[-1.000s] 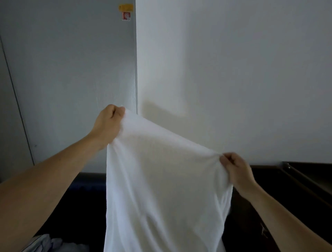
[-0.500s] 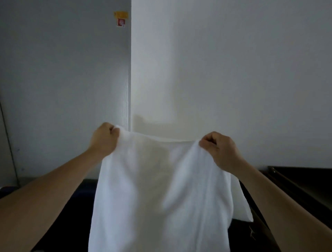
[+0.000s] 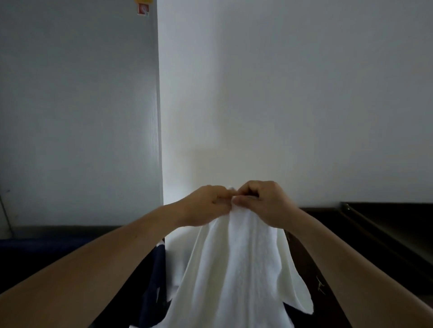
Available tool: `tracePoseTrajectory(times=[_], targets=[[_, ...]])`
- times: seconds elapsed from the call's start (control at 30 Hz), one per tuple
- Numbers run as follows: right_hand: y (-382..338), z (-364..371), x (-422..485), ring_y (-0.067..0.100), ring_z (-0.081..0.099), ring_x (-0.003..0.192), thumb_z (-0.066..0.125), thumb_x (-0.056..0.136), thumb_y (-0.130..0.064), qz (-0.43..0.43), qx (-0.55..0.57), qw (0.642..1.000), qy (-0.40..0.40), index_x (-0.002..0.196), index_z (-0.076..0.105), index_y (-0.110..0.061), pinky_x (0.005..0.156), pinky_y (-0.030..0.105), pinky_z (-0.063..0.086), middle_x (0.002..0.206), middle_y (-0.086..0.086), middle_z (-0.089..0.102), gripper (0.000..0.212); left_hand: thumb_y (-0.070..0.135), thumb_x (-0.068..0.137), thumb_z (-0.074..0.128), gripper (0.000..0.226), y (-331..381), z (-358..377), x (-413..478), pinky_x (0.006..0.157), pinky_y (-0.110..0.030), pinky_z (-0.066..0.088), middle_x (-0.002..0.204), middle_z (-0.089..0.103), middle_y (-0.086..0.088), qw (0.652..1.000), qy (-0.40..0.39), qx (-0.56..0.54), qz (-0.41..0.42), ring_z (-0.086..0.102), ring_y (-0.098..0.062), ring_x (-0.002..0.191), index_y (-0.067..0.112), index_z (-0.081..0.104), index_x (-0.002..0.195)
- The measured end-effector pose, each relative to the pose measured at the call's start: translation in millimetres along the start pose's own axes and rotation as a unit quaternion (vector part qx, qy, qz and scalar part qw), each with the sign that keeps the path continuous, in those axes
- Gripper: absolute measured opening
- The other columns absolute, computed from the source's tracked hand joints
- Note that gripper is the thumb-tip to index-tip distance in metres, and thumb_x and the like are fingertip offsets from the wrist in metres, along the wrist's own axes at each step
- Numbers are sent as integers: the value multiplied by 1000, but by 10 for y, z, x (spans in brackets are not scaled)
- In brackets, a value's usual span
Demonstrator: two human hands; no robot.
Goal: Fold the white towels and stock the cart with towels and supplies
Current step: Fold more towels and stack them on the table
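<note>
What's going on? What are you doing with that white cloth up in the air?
A person is folding a white towel. The left hand and the right hand pinch its top edge side by side, touching each other, in front of a pale wall. The towel hangs down from them in a loose drape that seems doubled over, not yet laid down or put away. No cart shows in this view.

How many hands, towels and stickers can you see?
hands: 2 (left hand, right hand)
towel: 1
stickers: 2 (yellow sticker, cut off by the top edge, and red sticker)
Total: 5
</note>
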State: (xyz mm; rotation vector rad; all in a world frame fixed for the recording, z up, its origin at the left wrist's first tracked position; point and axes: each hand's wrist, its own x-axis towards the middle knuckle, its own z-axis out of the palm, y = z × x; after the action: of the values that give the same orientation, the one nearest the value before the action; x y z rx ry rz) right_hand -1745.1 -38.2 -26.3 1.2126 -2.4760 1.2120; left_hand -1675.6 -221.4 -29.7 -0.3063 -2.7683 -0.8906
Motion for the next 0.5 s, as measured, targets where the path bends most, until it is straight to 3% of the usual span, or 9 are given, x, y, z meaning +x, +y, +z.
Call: tracePoseTrajectory(times=[0.1, 0.17, 0.27, 0.37, 0.5], targets=[[-4, -3, -25, -2, 67, 75, 78, 85, -23, 12, 51, 999, -1, 83, 73, -24, 70, 13, 52, 74, -13, 72, 5, 40, 97, 58, 9, -4, 7, 3, 72, -5, 39, 95, 59, 22, 999, -43, -1, 5, 56, 12, 87, 42, 62, 105], [-8, -18, -45, 0, 68, 74, 80, 82, -27, 25, 69, 997, 8, 80, 74, -24, 68, 13, 52, 75, -15, 73, 7, 44, 93, 62, 18, -21, -11, 19, 70, -2, 40, 92, 64, 18, 999, -25, -25, 9, 55, 17, 81, 33, 70, 106], [75, -24, -70, 6, 68, 72, 81, 81, -33, 67, 76, 995, 17, 84, 74, -23, 70, 22, 55, 76, -7, 73, 13, 47, 91, 64, 28, -71, -71, 63, 74, -14, 46, 90, 69, 7, 998, 30, 39, 37, 60, 1, 82, 24, 74, 102], [294, 29, -165, 10, 62, 72, 70, 89, -24, 114, 0, 993, -7, 90, 71, -21, 70, 28, 52, 75, -9, 67, 4, 46, 93, 62, 28, -192, -202, 134, 79, -35, 51, 84, 69, 4, 985, 128, 114, 22, 62, -13, 81, 20, 74, 90], [575, 39, -287, 16, 61, 75, 56, 93, -13, 149, -82, 985, -41, 87, 66, -19, 61, 21, 43, 77, -5, 65, 12, 49, 95, 56, 30, -416, -357, 176, 79, -34, 49, 85, 69, 7, 958, 211, 174, -80, 62, -15, 85, 25, 72, 89]])
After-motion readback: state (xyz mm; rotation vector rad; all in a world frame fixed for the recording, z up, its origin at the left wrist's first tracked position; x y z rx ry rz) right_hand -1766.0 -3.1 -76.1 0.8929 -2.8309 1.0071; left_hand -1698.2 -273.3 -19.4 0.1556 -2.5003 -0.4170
